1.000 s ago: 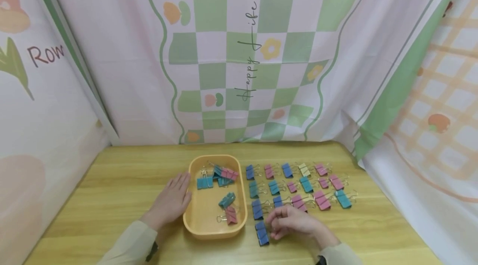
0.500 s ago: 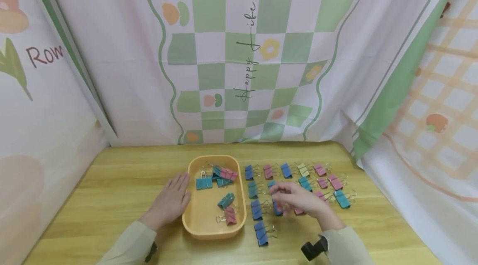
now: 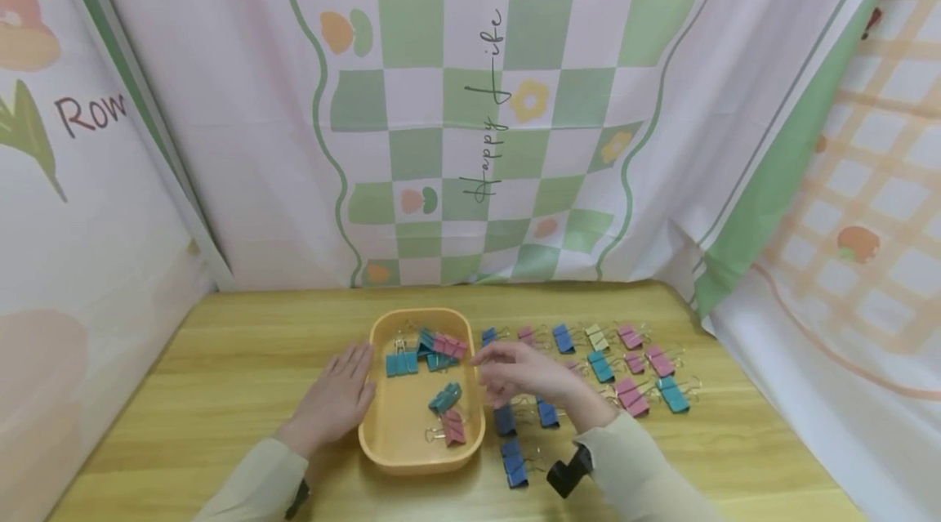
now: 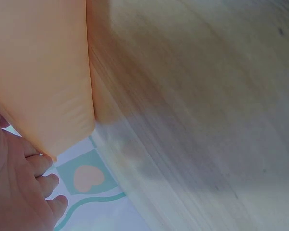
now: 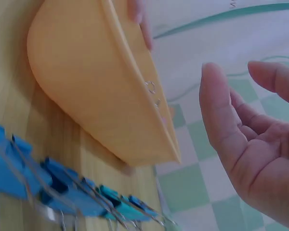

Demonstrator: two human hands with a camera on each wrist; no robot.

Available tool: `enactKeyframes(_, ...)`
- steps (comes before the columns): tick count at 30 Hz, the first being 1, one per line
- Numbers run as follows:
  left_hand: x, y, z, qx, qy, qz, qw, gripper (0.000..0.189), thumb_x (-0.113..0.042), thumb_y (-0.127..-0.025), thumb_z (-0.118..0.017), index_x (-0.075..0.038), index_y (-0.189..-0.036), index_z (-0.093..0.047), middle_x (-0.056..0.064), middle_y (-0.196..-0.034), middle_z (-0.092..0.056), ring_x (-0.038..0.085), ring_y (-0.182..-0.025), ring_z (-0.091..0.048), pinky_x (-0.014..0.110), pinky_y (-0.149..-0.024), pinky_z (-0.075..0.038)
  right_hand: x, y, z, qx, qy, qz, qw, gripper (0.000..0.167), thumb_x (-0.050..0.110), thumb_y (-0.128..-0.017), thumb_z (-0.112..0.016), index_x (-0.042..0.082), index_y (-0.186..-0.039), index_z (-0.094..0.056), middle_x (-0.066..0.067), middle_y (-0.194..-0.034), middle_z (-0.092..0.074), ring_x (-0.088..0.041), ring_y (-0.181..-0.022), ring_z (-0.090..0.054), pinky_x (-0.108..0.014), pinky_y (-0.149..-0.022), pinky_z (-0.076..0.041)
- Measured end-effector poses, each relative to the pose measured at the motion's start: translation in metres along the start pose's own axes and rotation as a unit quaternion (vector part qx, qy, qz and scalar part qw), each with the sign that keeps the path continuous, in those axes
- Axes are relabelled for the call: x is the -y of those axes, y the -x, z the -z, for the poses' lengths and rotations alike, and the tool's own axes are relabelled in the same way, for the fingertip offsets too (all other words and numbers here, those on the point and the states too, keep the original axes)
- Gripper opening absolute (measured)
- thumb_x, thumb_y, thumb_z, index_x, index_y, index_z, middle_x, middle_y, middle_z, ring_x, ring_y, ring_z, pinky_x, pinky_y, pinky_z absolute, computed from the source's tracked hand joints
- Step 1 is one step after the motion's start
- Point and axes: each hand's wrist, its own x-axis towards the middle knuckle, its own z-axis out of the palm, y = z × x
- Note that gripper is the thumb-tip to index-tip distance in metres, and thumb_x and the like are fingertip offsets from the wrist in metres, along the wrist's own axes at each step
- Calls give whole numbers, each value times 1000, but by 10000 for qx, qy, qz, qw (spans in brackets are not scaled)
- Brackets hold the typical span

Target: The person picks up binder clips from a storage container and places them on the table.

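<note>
An orange-yellow plastic tray (image 3: 412, 463) stands on the table with several teal and pink binder clips in it. Its left rim is touched by my left hand (image 3: 331, 401), fingers straight, palm down. The left wrist view shows those fingertips along the wall of the tray (image 4: 48, 72). My right hand (image 3: 525, 379) hovers at the tray's right rim, holding nothing. In the right wrist view the thumb and fingers of that right hand (image 5: 260, 139) are spread apart. Below it, a blue binder clip (image 3: 506, 419) is partly covered, and another blue binder clip (image 3: 515, 463) lies nearer me.
Rows of binder clips in several colours cover the table right of the tray, among them a yellow clip (image 3: 597, 336) and a teal clip (image 3: 672, 394). A printed curtain (image 3: 412, 97) hangs behind the wooden table (image 3: 265, 334). A black wrist device (image 3: 569, 471) sits at my right cuff.
My right hand has left the nearest blue binder clip, lifted over the rows and moved left to the tray's rim, its fingers loosening. My left hand has stayed on the tray.
</note>
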Motion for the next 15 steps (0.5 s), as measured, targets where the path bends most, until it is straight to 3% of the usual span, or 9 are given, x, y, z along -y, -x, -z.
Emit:
enactKeyframes(8, 0, -1, 0, -45, 29, -26, 10000, 53, -22, -99, -38, 9, -140, -27, 23, -145, -24, 38, -133, -20, 50, -108, -16, -3, -19, -20, -41, -85, -104, 9999, 32, 16, -93, -55, -5, -117, -51, -24, -108, -55, -34, -91, -60, -43, -74, -54)
enactKeyframes(15, 1, 0, -1, -73, 13, -83, 9999, 53, -22, -98, -38, 10, -139, -28, 24, -145, -25, 39, -132, -21, 50, -107, -17, -2, -27, -32, -81, -24, -250, 9997, 34, 16, -93, -54, -7, -117, -49, -28, -104, -57, -41, -88, -61, -44, -72, -54)
